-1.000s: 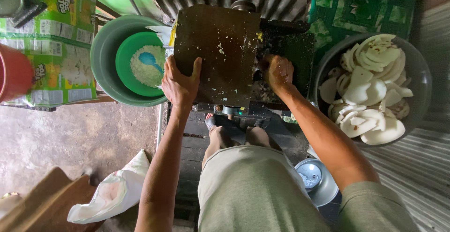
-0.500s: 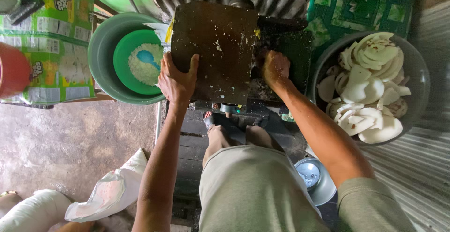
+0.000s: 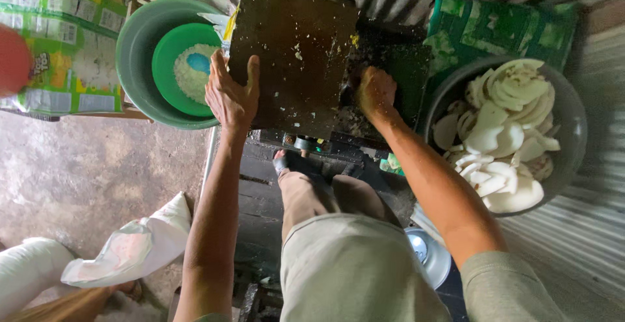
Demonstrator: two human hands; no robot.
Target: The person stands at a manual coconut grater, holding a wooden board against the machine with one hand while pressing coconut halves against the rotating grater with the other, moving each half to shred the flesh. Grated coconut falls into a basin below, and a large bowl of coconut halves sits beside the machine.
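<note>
A dark, rusty metal grating machine (image 3: pixel 296 55) stands in front of me, flecked with white shreds. My left hand (image 3: pixel 231 94) lies flat against the machine's left cover, fingers spread. My right hand (image 3: pixel 375 91) is closed at the machine's right opening and presses something I cannot make out into it. To the right, a big dark bowl (image 3: pixel 573 126) holds several white coconut pieces (image 3: pixel 501 133). At the left, a green bowl (image 3: pixel 170 68) with white gratings and a blue scoop sits inside a larger grey-green basin (image 3: pixel 133 55).
A green printed sack (image 3: pixel 71 42) lies at the far left, beside a red object (image 3: pixel 13 58). A white cloth bag (image 3: pixel 140 244) rests on the concrete floor. A round metal lid (image 3: pixel 430 253) sits by my right knee. Corrugated metal sheets stand behind and to the right.
My view has shifted slightly closer to the machine. My right hand has pushed a little further into the opening; my left hand stays on the cover.
</note>
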